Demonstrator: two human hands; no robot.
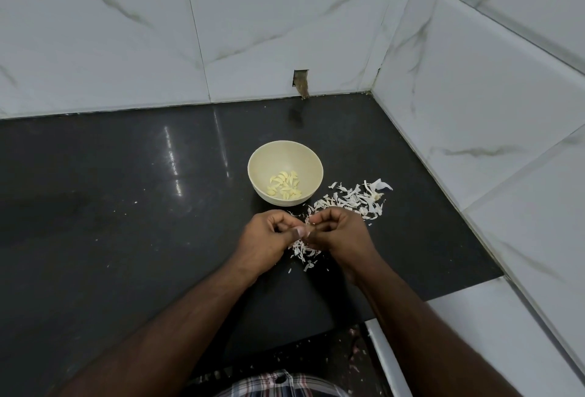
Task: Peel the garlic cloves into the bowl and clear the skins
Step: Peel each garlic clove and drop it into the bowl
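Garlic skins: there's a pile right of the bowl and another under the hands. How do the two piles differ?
The skins right of the bowl lie in the open, spread wide, with long strips. The skins under the hands make a smaller, tighter clump of short flakes, partly hidden by the left hand and right hand. Both are white, papery, and lie loose on the black counter, outside the bowl.

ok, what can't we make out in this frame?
- Clove, head view: the hands, left and right, meet and their fingers cover it; how far it is peeled can't be told.
- Skins: the pile runs under the hands, extent hidden.
- Cloves in the bowl: too small and overlapping to count.
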